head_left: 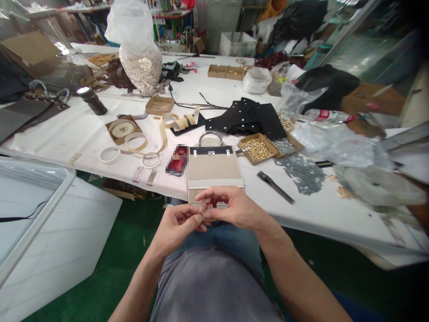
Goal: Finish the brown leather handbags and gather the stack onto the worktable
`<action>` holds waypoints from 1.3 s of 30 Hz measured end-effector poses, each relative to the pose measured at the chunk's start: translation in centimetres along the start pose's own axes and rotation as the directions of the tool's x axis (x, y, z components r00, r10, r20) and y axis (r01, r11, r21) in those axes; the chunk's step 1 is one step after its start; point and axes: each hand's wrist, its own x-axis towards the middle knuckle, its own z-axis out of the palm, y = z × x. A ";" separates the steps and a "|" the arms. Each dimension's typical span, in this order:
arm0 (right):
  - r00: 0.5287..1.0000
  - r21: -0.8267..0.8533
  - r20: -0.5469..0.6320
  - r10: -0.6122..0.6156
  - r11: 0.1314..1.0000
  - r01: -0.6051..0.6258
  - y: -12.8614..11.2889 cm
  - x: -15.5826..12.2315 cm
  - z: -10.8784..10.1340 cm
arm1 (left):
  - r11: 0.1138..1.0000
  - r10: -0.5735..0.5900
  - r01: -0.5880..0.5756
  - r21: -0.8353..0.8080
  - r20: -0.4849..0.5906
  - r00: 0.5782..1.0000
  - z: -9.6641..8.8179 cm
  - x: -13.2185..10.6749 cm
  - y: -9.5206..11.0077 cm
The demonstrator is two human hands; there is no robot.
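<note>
Cluttered worktop (83, 129): left hand (179, 226) and right hand (233, 208) pinch a tiny piece (203, 215) (identity unclear); handbag (214, 167) just beyond, presumably for reach.

Via head cam I've got L forearm (140, 273) & R forearm (295, 264) bare, angled fwd + inward. L hand (179, 226) has fingers curled, L thumb (191, 224) pointing R. R hand (234, 208) arches a bit higher, index finger (217, 191) bent over, R thumb (216, 215) pointing L. Fingertips converge in a close pinch ahead of torso (211, 286); exact contact pts unclear.
</note>
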 end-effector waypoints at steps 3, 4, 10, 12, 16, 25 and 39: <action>0.999 -0.017 -0.046 0.003 1.000 -0.004 0.4 0.1 0.0 | 0.999 0.022 -0.019 0.041 -0.068 0.997 -0.2 0.1 -0.1; 0.998 -0.028 -0.055 0.000 1.000 -0.001 0.4 0.1 0.0 | 0.999 0.029 -0.024 0.049 -0.087 0.996 -0.2 0.1 -0.1; 0.999 -0.015 -0.045 0.006 1.000 -0.006 0.0 0.5 0.1 | 0.998 0.034 -0.028 0.062 -0.087 0.996 -0.4 0.0 -0.1; 1.000 0.006 -0.028 0.012 1.000 -0.012 0.0 0.7 0.1 | 0.997 0.035 -0.029 0.074 -0.080 0.996 -0.4 0.0 -0.1; 1.000 -0.027 -0.025 0.013 1.000 -0.014 0.0 0.8 0.1 | 0.995 0.032 -0.024 0.092 -0.087 0.996 -0.5 -0.1 -0.2; 1.000 -0.051 0.015 0.023 0.998 -0.022 0.0 1.1 -0.3 | 0.988 0.058 -0.039 0.151 -0.124 0.991 -0.1 0.0 0.0; 0.991 0.104 0.092 0.096 0.989 -0.105 0.7 1.5 -0.6 | 0.996 0.034 -0.030 0.079 -0.053 0.998 -0.3 -0.5 -0.1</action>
